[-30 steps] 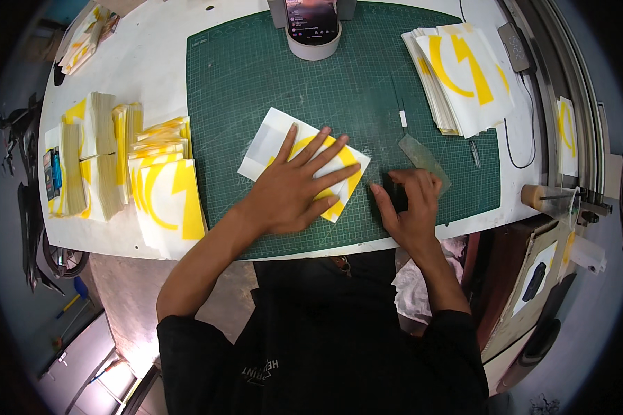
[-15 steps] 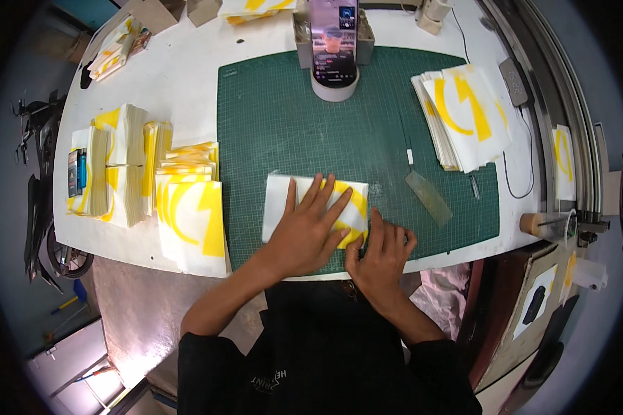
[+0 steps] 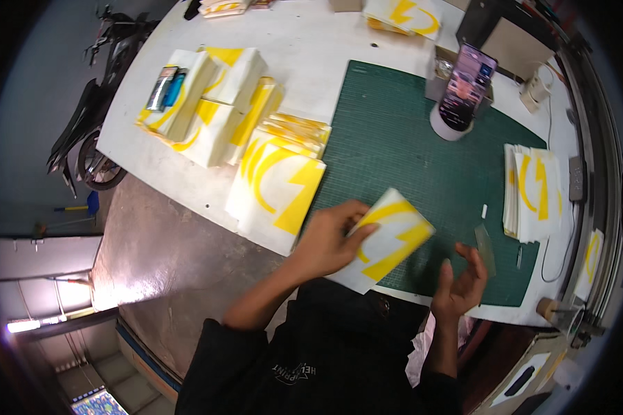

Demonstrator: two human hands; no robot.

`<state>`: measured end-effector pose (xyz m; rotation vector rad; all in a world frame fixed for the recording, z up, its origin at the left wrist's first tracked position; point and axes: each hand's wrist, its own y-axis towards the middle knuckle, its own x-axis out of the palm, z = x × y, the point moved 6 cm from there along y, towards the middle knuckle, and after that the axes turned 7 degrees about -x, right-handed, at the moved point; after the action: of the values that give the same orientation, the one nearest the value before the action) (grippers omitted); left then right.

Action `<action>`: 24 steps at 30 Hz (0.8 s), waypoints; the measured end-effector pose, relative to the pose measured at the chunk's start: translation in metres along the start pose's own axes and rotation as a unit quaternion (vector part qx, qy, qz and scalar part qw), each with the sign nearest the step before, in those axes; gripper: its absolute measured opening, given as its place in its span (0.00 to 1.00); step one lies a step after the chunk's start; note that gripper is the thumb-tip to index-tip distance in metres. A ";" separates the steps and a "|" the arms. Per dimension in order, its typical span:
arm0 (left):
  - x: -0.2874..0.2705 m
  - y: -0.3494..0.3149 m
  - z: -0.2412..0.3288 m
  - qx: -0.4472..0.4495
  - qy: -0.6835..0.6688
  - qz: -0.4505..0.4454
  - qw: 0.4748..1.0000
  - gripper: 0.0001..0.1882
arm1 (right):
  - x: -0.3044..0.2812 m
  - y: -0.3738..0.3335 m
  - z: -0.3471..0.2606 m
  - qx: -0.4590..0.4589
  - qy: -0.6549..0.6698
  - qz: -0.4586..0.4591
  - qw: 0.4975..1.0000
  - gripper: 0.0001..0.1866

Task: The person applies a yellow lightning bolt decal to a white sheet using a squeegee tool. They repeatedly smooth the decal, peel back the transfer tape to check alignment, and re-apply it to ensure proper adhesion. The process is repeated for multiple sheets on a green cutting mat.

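Observation:
A folded white sheet with yellow print (image 3: 394, 238) is raised off the near edge of the green cutting mat (image 3: 387, 131). My left hand (image 3: 331, 238) pinches it by its left side, thumb on top and fingers behind. To its right, apart from the sheet, my right hand (image 3: 458, 285) hovers with fingers spread and nothing in them. Closest to that hand lies a flat translucent scraper-like strip (image 3: 485, 250). Left of the sheet, a pile of similar printed sheets (image 3: 277, 190) overlaps the mat's left edge.
Thicker stacks of printed sheets (image 3: 211, 128) stand farther left, a lighter (image 3: 175, 88) on top. A phone (image 3: 467, 86) leans on a round white stand (image 3: 452, 124). Another sheet pile (image 3: 531, 194) lies at the right, near a cup (image 3: 567, 316) at the table's edge.
My left hand has lifted the sheet off the mat and tilted it. My right hand has let go and opened away to the right. The whole view has turned leftward.

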<state>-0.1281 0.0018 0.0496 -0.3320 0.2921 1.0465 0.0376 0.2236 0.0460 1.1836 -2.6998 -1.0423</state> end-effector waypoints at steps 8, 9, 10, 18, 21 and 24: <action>-0.135 -0.026 -0.030 -0.034 0.401 0.339 0.850 0.30 | 0.003 -0.031 0.022 0.041 0.011 -0.100 0.994 0.20; -0.131 -0.028 -0.030 -0.023 0.398 0.337 0.853 0.32 | 0.002 -0.035 0.021 0.042 0.006 -0.103 0.994 0.19; -0.124 -0.031 -0.032 -0.012 0.392 0.335 0.857 0.34 | 0.001 -0.039 0.021 0.043 -0.001 -0.106 0.993 0.19; -0.071 -0.020 -0.047 -0.004 0.442 0.284 0.851 0.46 | -0.012 -0.058 0.011 0.060 -0.069 -0.080 0.993 0.16; -0.080 -0.013 -0.050 -0.011 0.431 0.281 0.857 0.44 | -0.017 -0.061 0.006 0.055 -0.078 -0.073 0.993 0.14; -0.088 -0.005 -0.057 -0.008 0.449 0.280 0.848 0.43 | -0.021 -0.061 0.002 0.057 -0.088 -0.066 0.992 0.13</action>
<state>-0.1693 -0.0927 0.0324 -0.7797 1.2894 1.4117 0.0917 0.2080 0.0140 1.3665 -2.8846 -1.0684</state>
